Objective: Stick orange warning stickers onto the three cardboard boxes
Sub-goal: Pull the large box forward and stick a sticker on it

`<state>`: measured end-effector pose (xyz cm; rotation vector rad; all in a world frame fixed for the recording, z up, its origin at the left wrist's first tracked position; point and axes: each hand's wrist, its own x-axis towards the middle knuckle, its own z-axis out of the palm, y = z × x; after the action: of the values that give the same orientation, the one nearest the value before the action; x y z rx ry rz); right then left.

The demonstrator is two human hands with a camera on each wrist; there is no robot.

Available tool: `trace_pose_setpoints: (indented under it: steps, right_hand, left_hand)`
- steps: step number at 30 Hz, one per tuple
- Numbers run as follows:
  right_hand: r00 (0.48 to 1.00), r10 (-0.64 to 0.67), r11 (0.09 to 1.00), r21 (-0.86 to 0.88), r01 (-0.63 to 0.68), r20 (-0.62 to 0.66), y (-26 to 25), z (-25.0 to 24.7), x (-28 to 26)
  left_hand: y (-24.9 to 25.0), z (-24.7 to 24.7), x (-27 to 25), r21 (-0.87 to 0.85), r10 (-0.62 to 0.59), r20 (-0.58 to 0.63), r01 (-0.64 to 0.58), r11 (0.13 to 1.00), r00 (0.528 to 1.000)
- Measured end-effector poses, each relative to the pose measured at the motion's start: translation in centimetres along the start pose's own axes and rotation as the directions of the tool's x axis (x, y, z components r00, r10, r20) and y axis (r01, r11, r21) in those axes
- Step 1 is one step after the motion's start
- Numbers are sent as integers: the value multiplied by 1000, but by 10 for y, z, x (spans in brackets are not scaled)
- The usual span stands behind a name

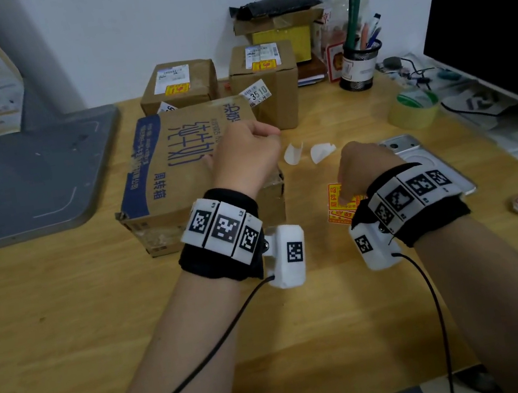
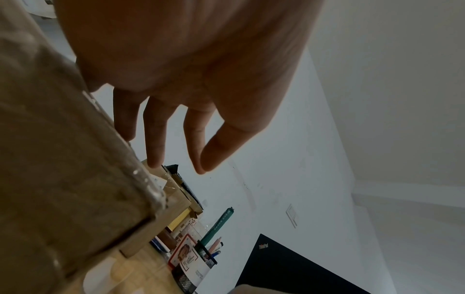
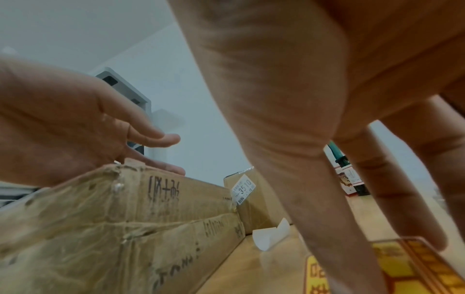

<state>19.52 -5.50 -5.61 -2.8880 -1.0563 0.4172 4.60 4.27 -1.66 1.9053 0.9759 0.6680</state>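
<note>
Three cardboard boxes stand on the wooden desk. The large blue-printed box (image 1: pixel 184 167) (image 2: pixel 62 159) (image 3: pixel 125 218) is nearest. Behind it are two small boxes (image 1: pixel 179 84) (image 1: pixel 266 85), each with an orange-yellow sticker on top. My left hand (image 1: pixel 250 149) (image 2: pixel 181 155) (image 3: pixel 156 151) hovers over the large box's right edge, fingers loose, holding nothing. My right hand (image 1: pixel 360 172) (image 3: pixel 395 262) reaches down to the orange stickers (image 1: pixel 341 203) (image 3: pixel 407 268) lying on the desk. Its thumb and forefinger tips touch the top one.
Two curled white backing papers (image 1: pixel 293 153) (image 3: pixel 269 236) lie between the boxes and my right hand. A silver device (image 1: pixel 415 156) sits under the right wrist. Further right are a tape roll (image 1: pixel 413 112), a pen cup (image 1: pixel 361 66) and a black monitor (image 1: pixel 495 19). A grey base (image 1: pixel 24 174) fills the left.
</note>
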Motion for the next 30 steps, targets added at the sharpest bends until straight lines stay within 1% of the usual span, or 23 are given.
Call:
trace_pose_setpoints:
  steps: [5,8,11,13,15,17,19,21,23,27,30]
  right_hand:
    - [999,-4,999,48,6,-54,-1,-3,-5]
    - [998,-12,989,149,20,-56,-5,-12,-9]
    - [990,-36,961,268,72,-135,-17,-30,-22]
    - [976,-73,931,337,141,-207,-27,-44,-32]
    - [938,-132,887,383,257,-322,-37,-57,-40]
    - [885,-180,820,431,376,-430,-48,-67,-42]
    - [852,-207,736,497,460,-481,-60,-74,-39]
    - [849,-233,649,574,499,-474,-73,-75,-33]
    - [856,-262,580,636,509,-446,-85,-72,-25]
    - [877,-270,497,723,480,-397,-104,-64,-11]
    - [887,-260,456,761,461,-382,-113,-62,-3]
  left_hand:
    - [1,-2,-2,-7,-2,14,2,1000,1000]
    - [1,-7,-1,-7,5,25,-5,1000,1000]
    - [6,-17,1,35,37,77,-40,999,996]
    - [11,-26,6,41,56,122,-61,997,991]
    - [17,-38,10,19,70,130,-73,997,989]
    - [20,-51,17,-11,71,107,-70,997,992]
    - [18,-62,24,-67,43,98,-36,997,994]
    - [13,-69,31,-134,15,107,0,991,994]
    - [6,-77,37,-177,25,94,-8,984,995]
    - [-11,-89,53,-167,64,6,-62,984,998]
    - [-21,-96,62,-157,68,-36,-72,985,997]
